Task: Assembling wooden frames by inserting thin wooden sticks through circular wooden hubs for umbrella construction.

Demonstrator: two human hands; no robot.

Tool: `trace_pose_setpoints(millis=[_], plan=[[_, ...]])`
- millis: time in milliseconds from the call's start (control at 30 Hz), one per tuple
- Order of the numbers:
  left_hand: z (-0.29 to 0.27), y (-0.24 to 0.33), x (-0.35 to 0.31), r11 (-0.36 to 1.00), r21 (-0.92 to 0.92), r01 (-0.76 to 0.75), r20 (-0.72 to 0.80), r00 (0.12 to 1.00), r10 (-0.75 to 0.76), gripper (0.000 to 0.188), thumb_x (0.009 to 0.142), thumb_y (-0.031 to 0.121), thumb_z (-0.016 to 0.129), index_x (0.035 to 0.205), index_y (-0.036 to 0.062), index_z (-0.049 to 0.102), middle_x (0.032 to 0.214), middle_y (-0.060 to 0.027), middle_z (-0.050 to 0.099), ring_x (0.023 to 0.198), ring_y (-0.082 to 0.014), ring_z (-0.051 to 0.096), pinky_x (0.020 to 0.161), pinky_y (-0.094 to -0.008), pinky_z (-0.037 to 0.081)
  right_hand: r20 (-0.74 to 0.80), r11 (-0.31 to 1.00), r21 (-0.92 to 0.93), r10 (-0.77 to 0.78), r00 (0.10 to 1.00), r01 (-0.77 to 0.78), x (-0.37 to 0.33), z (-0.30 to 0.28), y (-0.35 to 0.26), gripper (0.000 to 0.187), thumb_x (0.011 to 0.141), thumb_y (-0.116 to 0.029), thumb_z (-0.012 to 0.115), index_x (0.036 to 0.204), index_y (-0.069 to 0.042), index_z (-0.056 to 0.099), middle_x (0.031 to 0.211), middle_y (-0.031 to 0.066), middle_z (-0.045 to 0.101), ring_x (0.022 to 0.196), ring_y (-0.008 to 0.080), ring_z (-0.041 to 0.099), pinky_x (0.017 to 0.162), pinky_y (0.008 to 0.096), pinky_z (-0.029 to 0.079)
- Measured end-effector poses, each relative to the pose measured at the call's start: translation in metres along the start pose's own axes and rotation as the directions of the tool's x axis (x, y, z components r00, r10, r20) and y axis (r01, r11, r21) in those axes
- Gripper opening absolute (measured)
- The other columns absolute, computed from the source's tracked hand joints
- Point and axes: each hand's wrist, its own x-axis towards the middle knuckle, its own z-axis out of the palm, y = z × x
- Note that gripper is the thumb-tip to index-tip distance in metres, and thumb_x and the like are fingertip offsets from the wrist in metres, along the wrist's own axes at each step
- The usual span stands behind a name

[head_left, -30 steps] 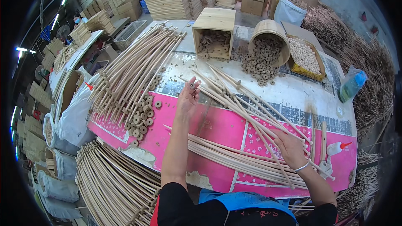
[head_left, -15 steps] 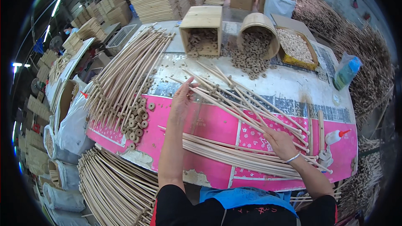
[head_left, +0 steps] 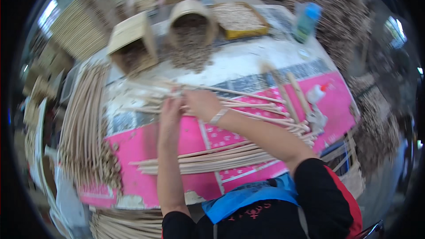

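My left hand (head_left: 169,113) and my right hand (head_left: 201,105) come together over the middle of the table, fingertips close to each other and blurred by motion. Both look closed around something small, which I cannot make out. Under and beside them lie thin wooden sticks (head_left: 254,105) with rounded ends, spread across the pink and white tabletop. Nearer my body, a bundle of similar sticks (head_left: 212,164) lies flat. Another pile of sticks (head_left: 84,115), with brown discs near its lower ends, covers the table's left side.
At the back are a wooden box (head_left: 128,28) and a tipped round tub (head_left: 188,5) spilling brown discs. A yellow tray (head_left: 248,34) of pale small pieces and a blue-capped bottle (head_left: 305,24) stand to their right. A red-tipped white glue bottle (head_left: 315,94) lies beside wooden strips (head_left: 299,93).
My right hand has moved left along the sticks to meet my left hand. The whole view has swung to the right, so the table appears shifted left.
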Motion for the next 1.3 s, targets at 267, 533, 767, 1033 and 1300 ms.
trace_pose_setpoints(millis=[267,533,767,1033,1300], plan=[[-0.016,-0.004,-0.021,0.348,0.933,0.090,-0.157,0.974,0.167,0.066,0.073,0.010,0.080,0.132,0.0062,0.052,0.099,-0.0067,0.065,0.091,-0.0183,0.061,0.078,-0.0317,0.050,-0.485,0.987,0.132,-0.020,0.874,0.096,-0.125,-0.022,0.050,0.031,0.084,-0.018,0.067,0.113,-0.008,0.065,0.108,0.0121,0.064,0.103,0.0301,0.060,0.088,0.0398,0.049],[0.070,-0.020,0.012,-0.272,0.688,-0.673,0.614,0.739,-0.277,0.118,0.054,0.028,0.088,0.153,0.0232,0.023,0.160,-0.0080,0.017,0.148,-0.0314,0.013,0.119,-0.0543,0.014,-0.780,0.821,0.314,0.509,0.363,-0.476,-0.285,-0.131,0.207,0.026,0.081,-0.009,0.071,0.104,-0.002,0.063,0.093,0.0101,0.062,0.083,0.0192,0.061,0.073,0.0333,0.049],[0.102,-0.048,0.077,-0.055,0.696,-0.716,0.616,0.635,-0.466,0.110,0.059,0.028,0.082,0.153,0.0205,0.023,0.151,-0.0115,0.035,0.141,-0.0362,0.030,0.115,-0.0516,0.024,-0.492,0.659,0.696,0.726,0.480,-0.284,-0.287,-0.116,0.349,0.079,0.067,-0.019,0.085,0.134,-0.001,0.047,0.119,0.0131,0.061,0.108,0.0213,0.061,0.094,0.0346,0.049],[0.092,-0.062,0.112,0.028,0.806,-0.591,0.566,0.757,-0.327,0.071,0.078,0.022,0.069,0.145,0.0224,0.044,0.126,-0.0060,0.061,0.114,-0.0276,0.056,0.095,-0.0420,0.040,-0.523,0.713,0.584,0.695,0.493,-0.387,-0.254,-0.133,0.432,0.076,0.064,-0.024,0.086,0.129,-0.004,0.052,0.115,0.0114,0.066,0.104,0.0245,0.064,0.091,0.0365,0.050],[0.080,-0.079,0.114,-0.170,0.761,-0.626,0.579,0.773,-0.259,0.070,0.082,0.032,0.066,0.147,0.0243,0.039,0.126,-0.0057,0.058,0.116,-0.0266,0.055,0.091,-0.0453,0.044,-0.824,0.847,0.171,0.403,0.399,-0.503,-0.281,-0.158,0.324,0.058,0.078,-0.017,0.077,0.128,0.000,0.052,0.118,0.0148,0.063,0.112,0.0226,0.060,0.100,0.0373,0.045]])
